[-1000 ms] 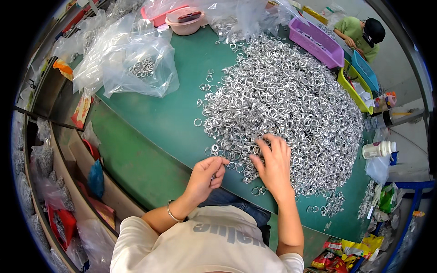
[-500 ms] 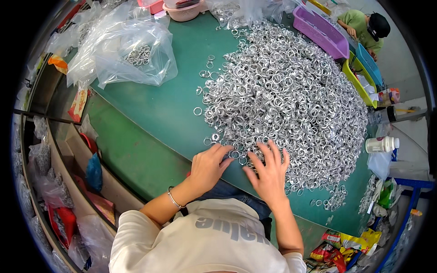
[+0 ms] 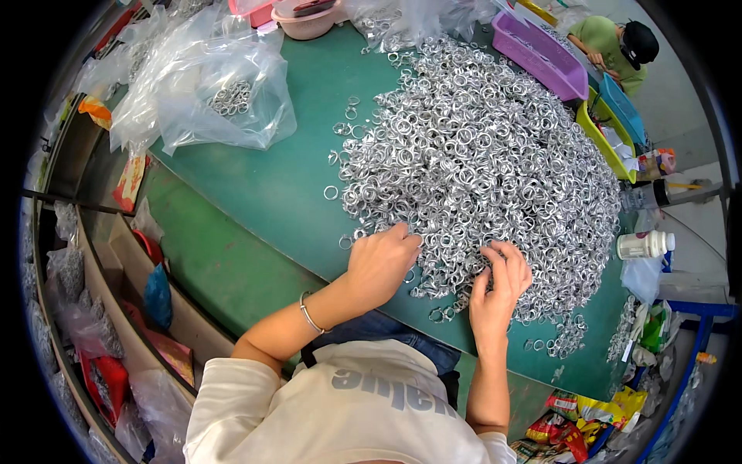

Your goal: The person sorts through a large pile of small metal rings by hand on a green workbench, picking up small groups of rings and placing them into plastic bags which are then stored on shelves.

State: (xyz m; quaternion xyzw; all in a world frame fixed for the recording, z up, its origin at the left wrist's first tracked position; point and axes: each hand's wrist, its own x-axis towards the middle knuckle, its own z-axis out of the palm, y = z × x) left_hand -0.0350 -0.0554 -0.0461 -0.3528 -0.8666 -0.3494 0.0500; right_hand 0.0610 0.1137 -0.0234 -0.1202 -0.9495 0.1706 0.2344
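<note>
A broad heap of silver rings (image 3: 479, 162) covers much of the green table (image 3: 309, 100). At the heap's near left edge is my left hand (image 3: 382, 261), its fingers drawn together and turned down toward the rings. Whatever it may hold is hidden behind the knuckles. My right hand (image 3: 498, 290) rests at the near side of the heap, fingers bent and spaced, thumb apart, touching the rings. Several rings spread on the table between the two hands. Loose rings (image 3: 331, 192) lie off the heap's left side.
A clear plastic bag (image 3: 232, 116) with rings sits at the back left. Purple (image 3: 541, 58) and yellow-green (image 3: 607, 135) baskets line the far right, near a white bottle (image 3: 645, 245). Beyond them a person in green (image 3: 610, 50) sits working. Shelves with bags stand at left.
My right hand has moved right along the heap's near edge. My left hand has shifted right and slightly up, its fingers now drawn together. Some rings have spread between the hands.
</note>
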